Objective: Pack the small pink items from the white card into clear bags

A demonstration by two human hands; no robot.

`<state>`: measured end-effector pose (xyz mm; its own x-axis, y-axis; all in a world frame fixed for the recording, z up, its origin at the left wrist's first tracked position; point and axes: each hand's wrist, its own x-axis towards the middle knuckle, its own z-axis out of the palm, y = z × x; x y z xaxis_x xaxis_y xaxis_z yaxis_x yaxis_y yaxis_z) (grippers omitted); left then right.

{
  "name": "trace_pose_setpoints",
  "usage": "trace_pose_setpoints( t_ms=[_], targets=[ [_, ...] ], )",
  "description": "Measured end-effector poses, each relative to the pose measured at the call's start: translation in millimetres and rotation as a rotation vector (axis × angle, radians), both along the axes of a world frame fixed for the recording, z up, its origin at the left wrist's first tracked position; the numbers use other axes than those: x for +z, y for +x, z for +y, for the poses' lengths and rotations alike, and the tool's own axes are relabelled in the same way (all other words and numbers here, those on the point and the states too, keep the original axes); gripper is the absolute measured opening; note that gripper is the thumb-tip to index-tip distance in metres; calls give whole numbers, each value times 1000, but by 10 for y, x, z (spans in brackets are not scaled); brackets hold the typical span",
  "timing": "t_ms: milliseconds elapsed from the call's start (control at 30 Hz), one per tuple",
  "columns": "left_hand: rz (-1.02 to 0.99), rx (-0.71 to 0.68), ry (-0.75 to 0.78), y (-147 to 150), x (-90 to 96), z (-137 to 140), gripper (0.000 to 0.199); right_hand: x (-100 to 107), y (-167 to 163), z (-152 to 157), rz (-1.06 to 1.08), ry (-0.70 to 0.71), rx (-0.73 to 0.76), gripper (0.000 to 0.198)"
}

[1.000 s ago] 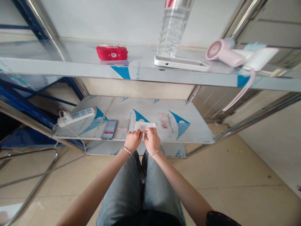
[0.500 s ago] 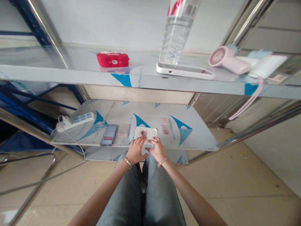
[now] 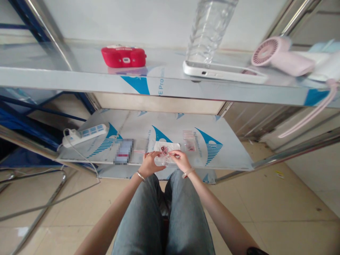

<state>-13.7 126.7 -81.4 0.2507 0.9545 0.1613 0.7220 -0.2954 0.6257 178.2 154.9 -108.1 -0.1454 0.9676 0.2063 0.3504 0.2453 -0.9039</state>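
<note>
On the lower shelf, a small cluster of dark red and pink beads (image 3: 164, 150) lies on a white cloth or paper pad (image 3: 174, 145). My left hand (image 3: 151, 163) is at the pad's left side, fingertips against the beads and thumb held apart below them. From the right, my right hand (image 3: 181, 160) pinches at the edge of the cluster. What sits between its fingertips is too small to make out. A small clear bag with reddish contents (image 3: 189, 144) lies to the right of the pad. Another clear bag (image 3: 140, 145) is to the left.
A pixelated phone-like object (image 3: 123, 151) and a white power strip (image 3: 87, 134) with a cable occupy the lower shelf's left. Above, the upper shelf's edge (image 3: 92, 80) bears a red case (image 3: 124, 57), a white phone (image 3: 220, 72), a clear bottle (image 3: 209, 32) and a pink fan (image 3: 281, 56).
My right hand's fingers have closed into a pinch beside the beads. My left fingertips have come to the beads' left side. The view has shifted slightly.
</note>
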Motion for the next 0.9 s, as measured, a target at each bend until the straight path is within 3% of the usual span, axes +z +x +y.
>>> trace_pose_setpoints(
  t_ms=[133, 333, 567, 667, 767, 900],
  targets=[
    [-168, 37, -26, -95, -59, 42, 63, -245, 62, 196, -178, -17, -100, 13],
    [-395, 76, -98, -179, -120, 95, 53, -501, -15, 288, -513, 20, -121, 14],
    [-525, 126, -208, -258, -158, 181, 50, -607, -69, 290, -502, 80, -151, 8],
    [-550, 165, -255, -256, -211, 219, 56, -518, -89, 325, -303, 101, -187, 9],
    [-553, 146, -271, -217, -238, 248, 54, -272, -126, 347, -76, 149, -216, 14],
    [-507, 108, -251, -132, -170, 260, 47, 135, -196, 301, -40, 214, -158, 16]
  ],
)
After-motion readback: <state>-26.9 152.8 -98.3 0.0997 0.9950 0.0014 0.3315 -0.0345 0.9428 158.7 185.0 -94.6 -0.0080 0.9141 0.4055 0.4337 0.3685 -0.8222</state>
